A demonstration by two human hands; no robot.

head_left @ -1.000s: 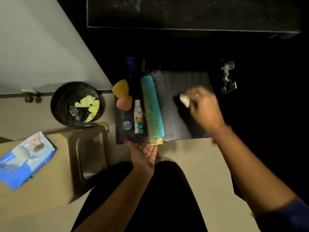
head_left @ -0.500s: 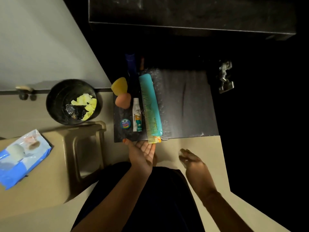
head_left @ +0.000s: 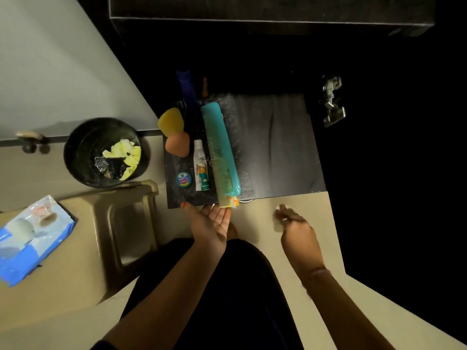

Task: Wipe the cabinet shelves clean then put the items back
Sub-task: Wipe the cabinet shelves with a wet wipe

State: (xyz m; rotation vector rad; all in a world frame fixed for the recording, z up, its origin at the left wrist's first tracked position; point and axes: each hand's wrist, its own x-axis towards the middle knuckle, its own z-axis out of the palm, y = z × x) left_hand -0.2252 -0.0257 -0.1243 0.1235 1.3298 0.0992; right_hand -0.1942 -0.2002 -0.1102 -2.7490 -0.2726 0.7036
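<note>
The dark cabinet shelf (head_left: 278, 147) lies ahead with items along its left side: a teal comb (head_left: 222, 147), a small tube (head_left: 201, 170), a round blue tin (head_left: 183, 180), an orange sponge (head_left: 177, 144) and a yellow sponge (head_left: 170, 121). My left hand (head_left: 212, 222) is held palm up at the shelf's front edge, just below the comb's end. My right hand (head_left: 294, 228) hovers over the floor in front of the shelf and pinches a small white wipe (head_left: 278, 223).
A black bin (head_left: 83, 157) with yellow scraps stands left of the shelf. A beige stool (head_left: 83, 243) carries a blue wipes pack (head_left: 30, 238). An open cabinet door (head_left: 50, 72) is at upper left, a metal hinge (head_left: 332, 102) at right.
My right hand with the wipe has come off the shelf's right part and drawn back over the floor in front. My left hand has stayed at the front edge.
</note>
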